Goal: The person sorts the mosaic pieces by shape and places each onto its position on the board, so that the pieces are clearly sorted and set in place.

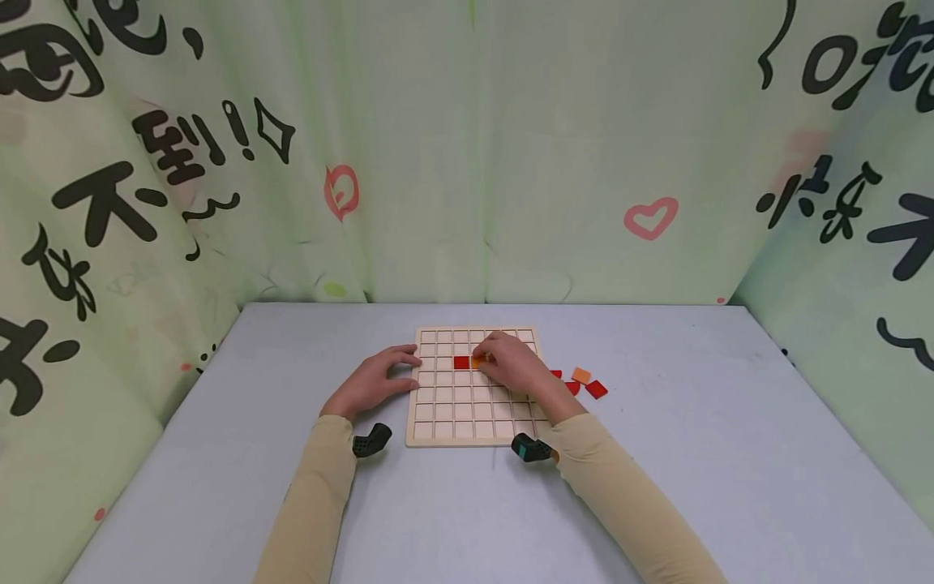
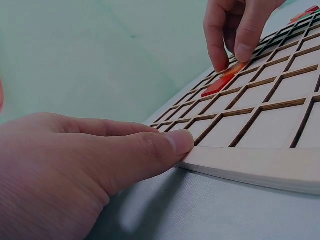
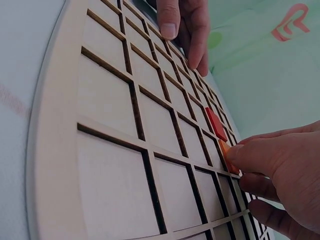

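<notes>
Black "不" point(image 1: 102, 203) and "!" point(image 1: 235, 123) on curtain point(image 1: 547, 146)

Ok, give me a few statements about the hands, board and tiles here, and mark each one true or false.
1. The left hand touches the board at its left edge. True.
2. The right hand grips a green tile. False: it grips an orange tile.
3. A red tile lies on the board, next to the orange tile. True.
4. The loose tiles on the table lie left of the board. False: they lie to its right.
5. Both sleeves are beige. True.
</notes>
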Available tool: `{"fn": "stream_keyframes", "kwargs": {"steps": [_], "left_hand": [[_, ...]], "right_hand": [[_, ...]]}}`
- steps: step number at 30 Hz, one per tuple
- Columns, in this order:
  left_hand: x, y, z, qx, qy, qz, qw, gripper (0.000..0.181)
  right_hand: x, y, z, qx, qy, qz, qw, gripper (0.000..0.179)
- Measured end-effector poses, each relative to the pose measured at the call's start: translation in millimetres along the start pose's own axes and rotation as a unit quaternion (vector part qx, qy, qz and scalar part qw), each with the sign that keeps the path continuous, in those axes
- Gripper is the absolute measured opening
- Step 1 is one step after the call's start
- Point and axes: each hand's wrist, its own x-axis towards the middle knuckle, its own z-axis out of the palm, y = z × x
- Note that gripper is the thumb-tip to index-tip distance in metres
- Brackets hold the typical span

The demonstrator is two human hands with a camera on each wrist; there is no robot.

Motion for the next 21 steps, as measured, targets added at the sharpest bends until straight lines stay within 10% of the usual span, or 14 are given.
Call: {"fn": "stream_keyframes", "kwargs": {"steps": [21], "left_hand": [[0.6, -0.9, 0.2, -0.001, -0.001, 0.003, 1.0000, 0.039]], "right_hand": [[-1.9, 1.6, 0.8, 0.003, 0.013, 0.000, 0.9999, 0.019]]}}
